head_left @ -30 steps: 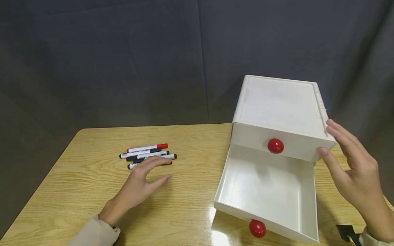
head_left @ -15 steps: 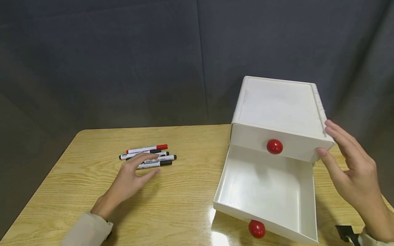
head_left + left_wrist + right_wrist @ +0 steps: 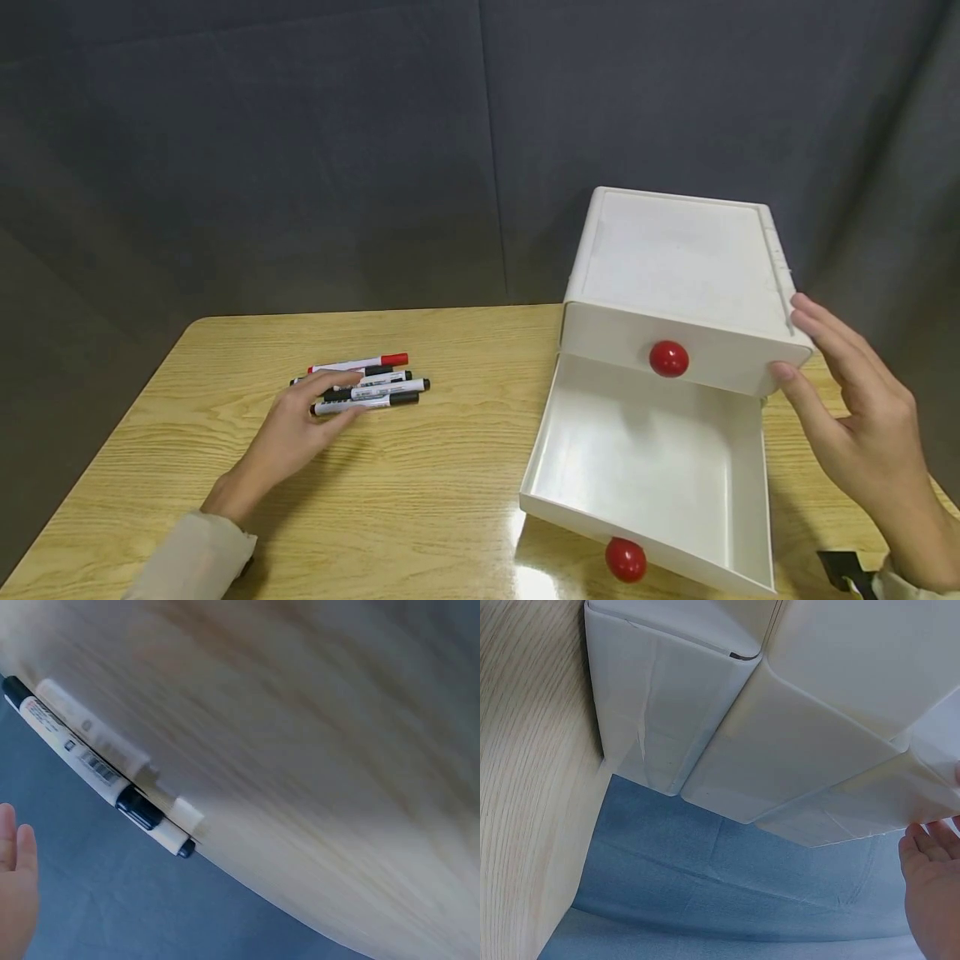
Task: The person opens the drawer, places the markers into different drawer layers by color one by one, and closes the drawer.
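Several whiteboard markers (image 3: 390, 388) lie bunched on the table at left, one red-capped, the others black-capped. My left hand (image 3: 288, 429) is at their left end, thumb and forefinger spread apart over the nearest ones and overlapping them in the head view. In the left wrist view, a black-capped marker (image 3: 75, 746) lies past the edge of the hand. At right stands a white drawer unit (image 3: 682, 258) with red ball knobs. My right hand (image 3: 870, 408) holds its front right upper corner, thumb on the front and fingers along the side edge. The lower drawer (image 3: 637, 450) is pulled out, with nothing inside.
The wooden table (image 3: 450, 475) reaches back to a dark grey curtain (image 3: 337, 167). The pulled-out drawer's red knob (image 3: 626, 559) juts towards me. A small black object (image 3: 842, 570) is by the right sleeve.
My left hand has moved left and slightly back along the markers, uncovering more of their right ends. The right hand and the drawer unit stay as they were.
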Available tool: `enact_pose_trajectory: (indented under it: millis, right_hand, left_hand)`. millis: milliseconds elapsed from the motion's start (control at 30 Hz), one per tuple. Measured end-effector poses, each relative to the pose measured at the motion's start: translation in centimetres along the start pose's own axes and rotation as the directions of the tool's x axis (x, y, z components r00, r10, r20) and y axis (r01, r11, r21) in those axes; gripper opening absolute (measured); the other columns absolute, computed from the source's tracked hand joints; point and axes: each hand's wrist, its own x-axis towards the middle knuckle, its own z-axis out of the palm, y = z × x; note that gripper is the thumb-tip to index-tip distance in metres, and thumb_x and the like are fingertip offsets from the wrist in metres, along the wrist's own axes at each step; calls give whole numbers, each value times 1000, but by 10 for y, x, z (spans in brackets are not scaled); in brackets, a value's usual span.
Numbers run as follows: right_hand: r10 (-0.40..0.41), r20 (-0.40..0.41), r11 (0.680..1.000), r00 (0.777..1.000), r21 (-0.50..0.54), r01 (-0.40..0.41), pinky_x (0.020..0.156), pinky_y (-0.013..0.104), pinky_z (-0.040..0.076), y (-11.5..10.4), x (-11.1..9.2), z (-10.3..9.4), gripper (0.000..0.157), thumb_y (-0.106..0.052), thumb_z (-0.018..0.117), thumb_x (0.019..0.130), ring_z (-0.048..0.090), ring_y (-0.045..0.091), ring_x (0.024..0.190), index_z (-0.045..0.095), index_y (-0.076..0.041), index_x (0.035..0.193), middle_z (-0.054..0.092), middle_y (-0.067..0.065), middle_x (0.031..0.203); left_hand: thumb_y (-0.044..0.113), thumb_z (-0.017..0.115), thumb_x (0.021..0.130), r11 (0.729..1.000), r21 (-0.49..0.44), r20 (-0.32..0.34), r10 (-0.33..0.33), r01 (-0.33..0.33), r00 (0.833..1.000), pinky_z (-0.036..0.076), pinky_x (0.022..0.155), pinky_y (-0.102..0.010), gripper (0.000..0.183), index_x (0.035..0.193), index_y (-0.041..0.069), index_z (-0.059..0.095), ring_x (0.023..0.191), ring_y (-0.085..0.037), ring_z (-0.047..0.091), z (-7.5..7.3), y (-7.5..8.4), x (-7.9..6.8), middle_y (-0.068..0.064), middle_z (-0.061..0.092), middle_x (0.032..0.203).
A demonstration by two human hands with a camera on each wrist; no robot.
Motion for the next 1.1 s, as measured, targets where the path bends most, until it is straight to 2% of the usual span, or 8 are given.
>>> enact_pose_trajectory:
  millis: [67,133,467,767,967,1100]
  right_hand:
    - [-2,-2,1000,1000,4,2,112,18,39,-1,0,0,54,-28,64,97,53,14,135,57,17,126,55,26,140]
    - [-3,-3,1000,1000,9,3,112,18,39,-1,0,0,53,-27,64,97,53,15,135,57,17,126,55,26,140]
    - [-7,3,1000,1000,3,7,112,18,39,1,0,-1,54,-28,64,97,52,14,135,57,16,127,55,26,140]
    - [-4,1,1000,1000,4,4,112,18,39,0,0,-1,54,-29,64,97,52,14,135,57,16,126,55,26,140]
    - [-6,-6,1000,1000,17,6,112,19,39,0,0,-1,53,-26,65,96,53,15,135,57,17,126,55,26,140]
    - [-6,-5,1000,1000,14,6,112,18,39,1,0,-2,53,-26,65,97,53,15,135,57,17,126,55,26,140]
  left_hand:
    - [5,82,78,1000,12,9,-8,8,1000,54,90,-43,43,120,7,69,110,-27,68,-1,-2,0,-11,73,114]
    - [5,82,79,1000,14,21,-18,17,1000,54,90,-48,44,121,6,69,111,-29,67,-2,-5,0,-12,72,115]
    - [7,78,84,995,23,83,-97,96,992,53,94,-51,41,123,5,67,117,-33,63,-8,-15,-2,-11,68,122]
    - [8,78,85,987,43,137,-162,158,977,43,105,-62,37,120,3,68,129,-48,51,-12,-24,-3,-18,68,124]
    - [8,77,85,983,70,170,-179,169,969,48,99,-58,36,120,3,69,121,-42,59,-16,-30,-5,-22,66,125]
    - [6,76,86,978,100,199,-202,185,959,48,100,-60,35,120,1,68,122,-44,58,-17,-33,-5,-24,65,125]
